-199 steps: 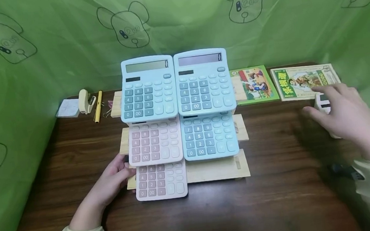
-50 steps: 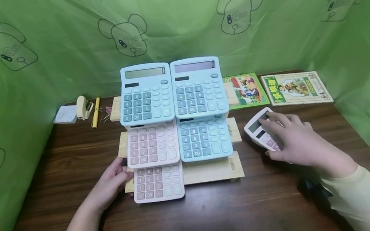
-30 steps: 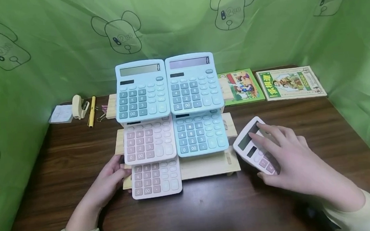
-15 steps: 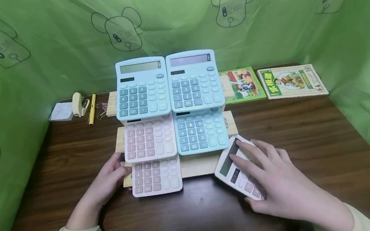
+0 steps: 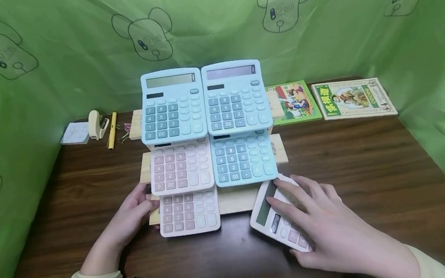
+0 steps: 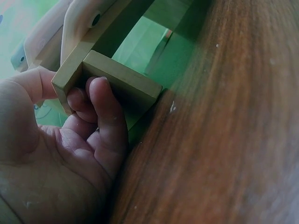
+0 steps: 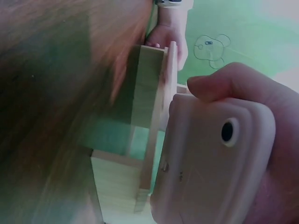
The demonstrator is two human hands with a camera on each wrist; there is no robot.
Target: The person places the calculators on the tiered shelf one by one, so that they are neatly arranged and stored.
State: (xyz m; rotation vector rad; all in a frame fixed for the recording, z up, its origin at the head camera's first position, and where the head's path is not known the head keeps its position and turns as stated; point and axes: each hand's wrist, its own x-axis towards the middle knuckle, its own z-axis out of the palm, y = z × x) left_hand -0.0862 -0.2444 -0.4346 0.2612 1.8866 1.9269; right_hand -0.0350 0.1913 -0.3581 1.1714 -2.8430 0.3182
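My right hand (image 5: 325,227) holds a pale pink calculator (image 5: 266,212), tilted, by its sides at the lower right of a stepped wooden rack (image 5: 235,199). Its underside with a round dark foot (image 7: 227,132) faces the right wrist camera. At the rack's lowest left end, my left hand (image 5: 130,220) grips the shelf, fingers curled under the wooden edge (image 6: 124,77). Two blue calculators (image 5: 172,84) stand on the top step. A pink calculator (image 5: 181,169) and a blue calculator (image 5: 244,159) share the middle. Another pink calculator (image 5: 189,214) sits at bottom left, beside bare shelf.
Behind the rack on the right lie a green picture book (image 5: 296,101) and a second booklet (image 5: 352,99). At back left are a white paper pad (image 5: 75,133), a cream stapler (image 5: 96,125), a yellow pen (image 5: 113,131) and clips (image 5: 126,134). Green fabric (image 5: 212,20) encloses the table.
My right hand has picked up the pink calculator from the right side of the table and carried it left and nearer, up to the rack's lower right. My left hand keeps its grip.
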